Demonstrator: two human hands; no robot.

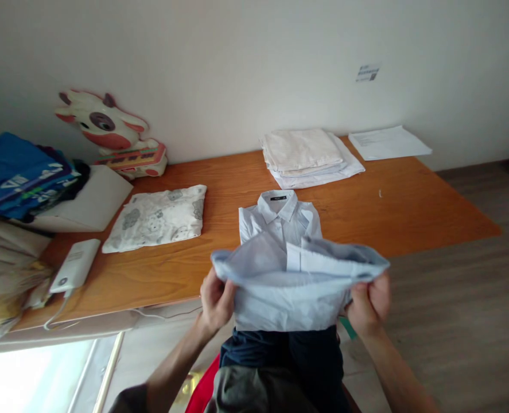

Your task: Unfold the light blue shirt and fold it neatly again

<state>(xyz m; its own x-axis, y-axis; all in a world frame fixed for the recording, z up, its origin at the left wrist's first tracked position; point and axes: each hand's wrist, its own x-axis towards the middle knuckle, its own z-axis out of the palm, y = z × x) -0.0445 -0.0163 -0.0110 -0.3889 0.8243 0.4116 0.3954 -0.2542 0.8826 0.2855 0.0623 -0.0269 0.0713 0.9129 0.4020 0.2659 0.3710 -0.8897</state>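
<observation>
Shirt: a light blue shirt (280, 229) lies at the near edge of the table (409, 212), collar toward the wall, its lower part lifted and folded up over the front.
Left hand: the left hand (215, 301) is clamped on the left end of the raised hem, fingers curled over the cloth.
Right hand: the right hand (368, 307) grips the right end of the same hem — the two hands well apart, the fabric stretched between them.
Behind the shirt: a stack of folded cream cloths (306, 156) by the wall, with a sheet of paper (387, 142) further right of the shirt.
Left of the shirt: a folded patterned cloth (157, 217), then a white power bank (74, 266) with its cable, a cow-shaped toy (112, 133) near the wall, and piled clothes (17, 172) at the far left.
In the way: nothing lies between the shirt and the hands — the patterned cloth sits near but apart.
</observation>
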